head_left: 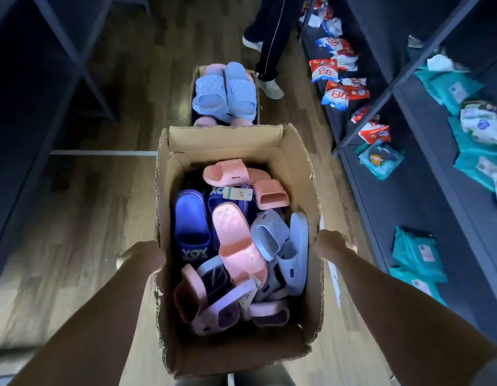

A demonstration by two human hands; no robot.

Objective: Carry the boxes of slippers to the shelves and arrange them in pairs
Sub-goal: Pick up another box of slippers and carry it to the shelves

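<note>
An open cardboard box (297, 151) fills the middle of the view, held up off the wooden floor. It is heaped with several slippers: pink (236, 235), dark blue (190, 221) and pale blue-grey (293, 246). My left hand (144, 257) grips the box's left wall from outside, its fingers hidden behind the cardboard. My right hand (332, 245) grips the right wall the same way. A second, smaller box (195, 79) stands on the floor ahead, with a pale blue pair of slippers (225, 90) on top and pink ones beneath.
Dark shelves (425, 174) run along the right, holding red-and-white packets (336, 79) and teal packs (475, 151). More dark shelving (32, 79) lines the left. Another person's legs (266, 37) stand just beyond the far box.
</note>
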